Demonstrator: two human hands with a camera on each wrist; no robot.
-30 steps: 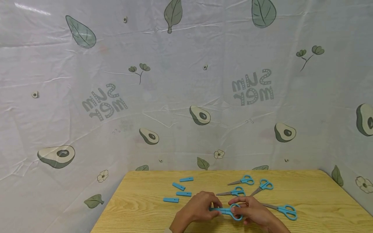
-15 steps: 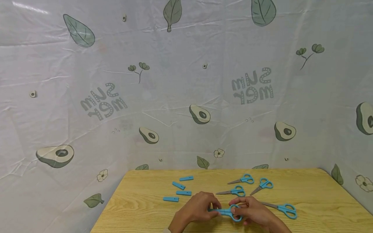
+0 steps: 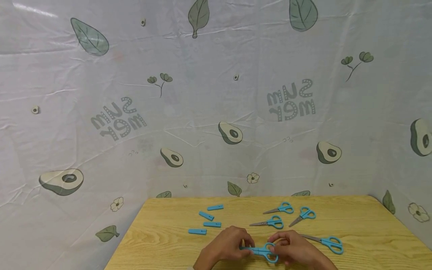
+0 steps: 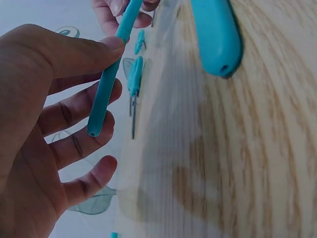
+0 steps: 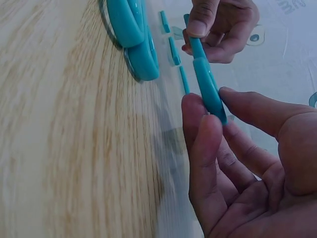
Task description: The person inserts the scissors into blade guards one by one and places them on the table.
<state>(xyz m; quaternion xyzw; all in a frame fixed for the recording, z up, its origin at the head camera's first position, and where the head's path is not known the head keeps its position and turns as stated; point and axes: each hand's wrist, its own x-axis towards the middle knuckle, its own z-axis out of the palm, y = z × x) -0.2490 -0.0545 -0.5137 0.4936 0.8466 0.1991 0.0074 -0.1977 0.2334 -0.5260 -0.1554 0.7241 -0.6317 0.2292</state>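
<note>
Near the front of the table, a pair of light-blue scissors (image 3: 264, 252) is held between both hands, its blades covered by a blue blade cap (image 4: 103, 99). My left hand (image 3: 230, 243) pinches the cap between thumb and fingers, the other fingers spread behind it in the left wrist view. On the other side, my right hand (image 3: 293, 248) pinches the handle loops (image 5: 210, 91) with thumb and fingertips. Cap and handle meet end to end, with no bare metal showing between them.
Uncapped blue scissors lie behind and right of the hands: one pair (image 3: 332, 244) at the right, several more farther back, including one (image 3: 275, 222). Several loose blue caps (image 3: 197, 231) lie at the left of the wooden table (image 3: 152, 247). A patterned curtain (image 3: 202, 93) hangs behind.
Both hands, with the capped scissors between them, have come slightly down and left in the head view. The grip on each end is kept. The other scissors and caps lie as before.
</note>
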